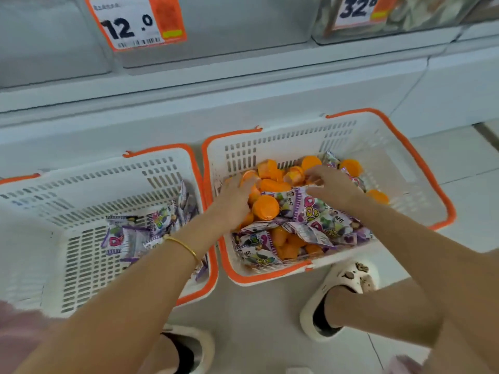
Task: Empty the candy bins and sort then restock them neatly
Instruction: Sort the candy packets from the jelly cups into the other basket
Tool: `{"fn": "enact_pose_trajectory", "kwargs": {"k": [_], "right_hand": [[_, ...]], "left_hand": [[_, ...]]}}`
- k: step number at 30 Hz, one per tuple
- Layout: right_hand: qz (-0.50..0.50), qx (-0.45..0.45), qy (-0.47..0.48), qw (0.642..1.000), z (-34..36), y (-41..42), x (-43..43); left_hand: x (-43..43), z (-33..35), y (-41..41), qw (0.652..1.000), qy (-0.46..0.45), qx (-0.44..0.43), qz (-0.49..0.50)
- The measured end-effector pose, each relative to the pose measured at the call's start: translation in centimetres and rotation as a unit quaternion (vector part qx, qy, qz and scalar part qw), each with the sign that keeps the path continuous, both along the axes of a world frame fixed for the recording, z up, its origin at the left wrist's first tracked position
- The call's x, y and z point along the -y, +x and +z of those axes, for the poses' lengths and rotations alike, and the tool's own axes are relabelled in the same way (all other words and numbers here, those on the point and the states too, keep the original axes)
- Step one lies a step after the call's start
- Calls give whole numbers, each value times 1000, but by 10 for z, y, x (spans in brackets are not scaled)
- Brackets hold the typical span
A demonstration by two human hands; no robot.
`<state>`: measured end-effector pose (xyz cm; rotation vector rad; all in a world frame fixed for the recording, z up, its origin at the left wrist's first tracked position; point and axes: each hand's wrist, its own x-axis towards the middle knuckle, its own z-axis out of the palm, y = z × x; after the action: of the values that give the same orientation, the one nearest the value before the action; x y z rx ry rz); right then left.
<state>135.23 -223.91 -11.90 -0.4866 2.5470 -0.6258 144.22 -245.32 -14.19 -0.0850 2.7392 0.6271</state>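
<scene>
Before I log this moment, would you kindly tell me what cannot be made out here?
Head view throughout:
- Small print on the 12.0 price tag: too small and blurred to read.
- The 32 price tag: cut off by the top edge.
- The left hand: fingertips buried among orange cups, grip unclear.
- The right hand: underside faces away from the camera, grip unclear.
- The left basket: cut off by the left edge.
</scene>
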Motion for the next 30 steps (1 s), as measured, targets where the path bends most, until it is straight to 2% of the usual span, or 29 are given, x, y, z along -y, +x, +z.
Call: {"fn": "enact_pose_trajectory", "kwargs": {"k": [2, 4, 7, 11, 16, 19, 22, 27, 30], "right_hand": [[78, 7, 48, 996, -15, -4, -2], [138, -9, 128, 982, -34, -9, -2], [115, -44, 201, 972, -55, -10, -1], [105, -67, 228, 966, -73, -4, 5], [57, -78, 100, 990, -72, -4, -5], [15, -78, 55, 995, -62, -5, -11], [-34, -112, 40, 992, -56, -5, -12], [-125, -127, -89, 980, -31, -5, -8], [-170, -99, -148, 969, -18, -5, -5]], "left_hand": [[-3, -10, -10, 992, -109, 60, -19], [-4, -15, -18, 974, -204, 83, -52], [-2, -18, -30, 945, -296, 92, -109], [3, -30, -38, 930, -335, 75, -129], [11, -35, -40, 935, -326, 11, -139], [15, -38, -36, 946, -278, 59, -156], [10, -39, -36, 927, -321, 91, -169], [3, -37, -36, 931, -337, 18, -138], [9, -16, -37, 961, -262, -37, -85]]}}
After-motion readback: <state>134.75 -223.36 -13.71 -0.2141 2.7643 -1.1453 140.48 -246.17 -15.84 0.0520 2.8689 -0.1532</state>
